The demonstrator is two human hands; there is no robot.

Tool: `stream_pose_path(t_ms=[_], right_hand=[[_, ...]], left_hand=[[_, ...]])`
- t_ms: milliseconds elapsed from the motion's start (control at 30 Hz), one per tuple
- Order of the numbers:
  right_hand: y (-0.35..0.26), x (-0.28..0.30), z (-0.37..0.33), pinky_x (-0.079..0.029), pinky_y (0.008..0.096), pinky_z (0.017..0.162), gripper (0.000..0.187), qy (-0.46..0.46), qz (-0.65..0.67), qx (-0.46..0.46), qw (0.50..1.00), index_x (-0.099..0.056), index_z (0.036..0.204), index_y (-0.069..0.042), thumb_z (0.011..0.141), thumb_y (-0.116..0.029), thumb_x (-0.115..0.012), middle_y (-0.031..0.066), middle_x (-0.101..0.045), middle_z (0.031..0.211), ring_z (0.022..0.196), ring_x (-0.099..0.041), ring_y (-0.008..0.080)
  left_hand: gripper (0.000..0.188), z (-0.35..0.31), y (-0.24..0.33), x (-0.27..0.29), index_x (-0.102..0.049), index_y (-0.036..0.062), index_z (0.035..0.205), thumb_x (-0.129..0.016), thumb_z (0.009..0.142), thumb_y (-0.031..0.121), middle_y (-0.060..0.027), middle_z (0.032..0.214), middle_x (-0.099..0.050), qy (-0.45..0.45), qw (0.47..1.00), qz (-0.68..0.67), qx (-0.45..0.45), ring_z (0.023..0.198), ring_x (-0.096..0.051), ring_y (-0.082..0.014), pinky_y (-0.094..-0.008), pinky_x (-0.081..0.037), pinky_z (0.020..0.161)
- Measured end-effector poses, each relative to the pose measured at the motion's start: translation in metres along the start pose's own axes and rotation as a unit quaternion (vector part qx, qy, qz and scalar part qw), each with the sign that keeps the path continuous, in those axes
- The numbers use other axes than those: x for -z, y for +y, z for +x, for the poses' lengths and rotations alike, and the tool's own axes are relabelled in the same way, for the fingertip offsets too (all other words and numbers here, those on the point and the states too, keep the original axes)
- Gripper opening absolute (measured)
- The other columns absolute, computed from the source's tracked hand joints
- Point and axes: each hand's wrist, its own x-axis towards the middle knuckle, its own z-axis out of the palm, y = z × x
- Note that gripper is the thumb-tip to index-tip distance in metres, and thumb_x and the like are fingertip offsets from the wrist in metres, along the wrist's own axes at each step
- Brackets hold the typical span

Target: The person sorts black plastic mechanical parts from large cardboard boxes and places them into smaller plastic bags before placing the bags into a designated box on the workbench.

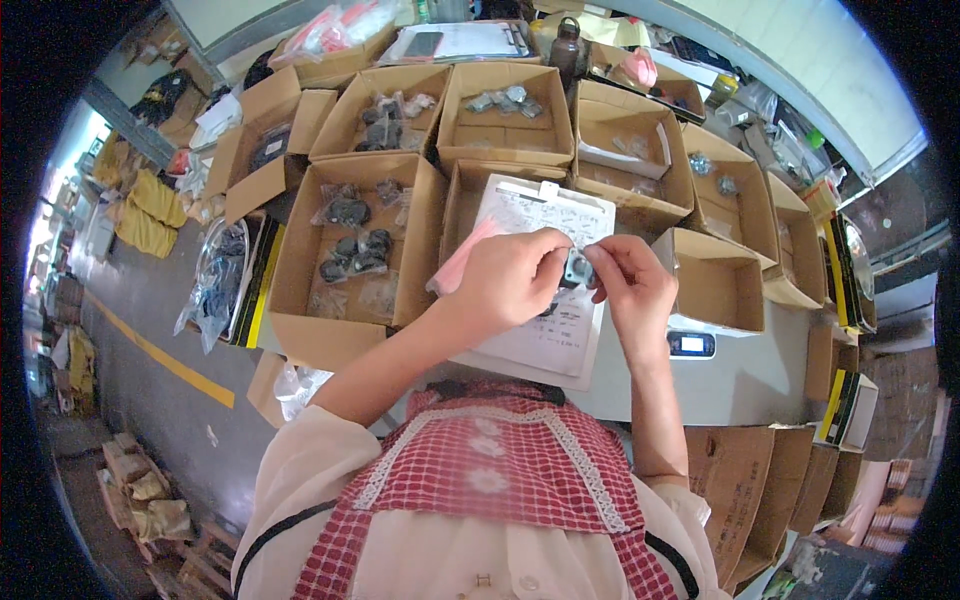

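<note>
- Head view: both hands meet above a clipboard (pixel 545 215) holding a sheet of paper, which lies across an open cardboard box (pixel 462 195).
- The left hand (pixel 512 275) pinches one side of a small grey metal part (pixel 577 268) and also grips a pink plastic bag (pixel 458 262) that trails off to the left.
- The right hand (pixel 632 282) pinches the part's other side with its fingertips.
- Open boxes of bagged dark parts (pixel 352 255) sit on the counter (pixel 745 375) around them.
- A small digital scale (pixel 691 344) lies just right of the clipboard.
</note>
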Motion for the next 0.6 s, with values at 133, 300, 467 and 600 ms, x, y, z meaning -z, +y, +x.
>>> stream_pose_path(t_ms=[133,300,467,600], right_hand=[[-0.007,-0.006,-0.015,-0.052,0.0286,0.065,0.03,-0.008,0.013,0.075,0.997,-0.066,0.112,-0.001,0.085,-0.01,-0.074,0.0115,-0.07,0.089,0.076,-0.064,0.0144],[-0.034,0.003,-0.02,-0.031,0.0486,0.109,0.045,-0.037,-0.279,0.302,0.911,-0.065,0.118,-0.004,0.075,-0.012,-0.076,0.0083,-0.067,0.104,0.106,-0.057,0.0274],[-0.052,0.018,-0.011,-0.026,0.0515,0.113,0.043,-0.009,-0.29,0.377,0.88,-0.066,0.111,-0.005,0.07,0.004,-0.07,0.0011,-0.067,0.092,0.102,-0.059,0.0198],[-0.063,0.011,0.008,-0.026,0.0532,0.114,0.038,-0.144,-0.277,0.391,0.865,-0.066,0.106,-0.007,0.07,0.004,-0.07,0.0004,-0.065,0.087,0.098,-0.06,0.0209]], left_hand=[[0.017,0.003,-0.014,0.001,-0.069,0.0007,0.103,-0.061,0.095,0.013,-0.0025,0.071,-0.064,-0.018,0.975,-0.181,0.126,0.064,-0.059,-0.0064,-0.0269,-0.046,0.052],[0.018,0.007,-0.021,0.025,-0.072,0.0017,0.099,-0.061,0.094,0.015,0.0017,0.074,-0.062,-0.061,0.877,-0.407,0.249,0.063,-0.056,-0.0051,-0.0212,-0.044,0.05],[0.019,0.013,-0.013,0.041,-0.072,0.0024,0.099,-0.062,0.093,0.017,0.0013,0.072,-0.062,-0.099,0.93,-0.304,0.179,0.061,-0.055,-0.0046,-0.0221,-0.043,0.05],[0.012,0.02,-0.016,0.057,-0.069,0.0069,0.092,-0.062,0.088,0.016,-0.0084,0.07,-0.065,-0.085,0.985,0.132,-0.065,0.062,-0.064,-0.0226,-0.0382,-0.05,0.056]])
